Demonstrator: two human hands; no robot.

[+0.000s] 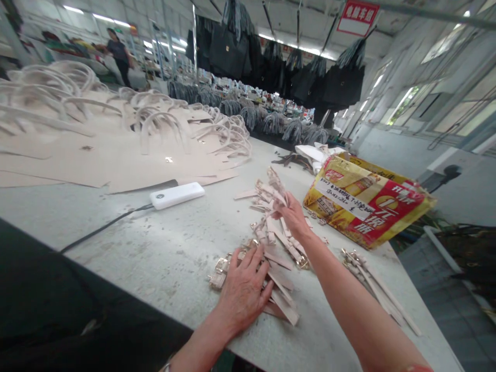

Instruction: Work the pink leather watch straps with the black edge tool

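A heap of short beige leather straps with metal buckles lies on the grey worktable. My left hand rests flat on the near end of the heap, fingers spread over the buckles. My right hand reaches farther out and is closed around a few straps near the top of the pile. A smaller bundle of the same straps lies apart to the right, near the table's edge.
A yellow-and-red cardboard box stands at the right. A white power bank with a black cable lies left of the straps. Beige bag panels with handles cover the far left. Black bags hang overhead; a person stands far back.
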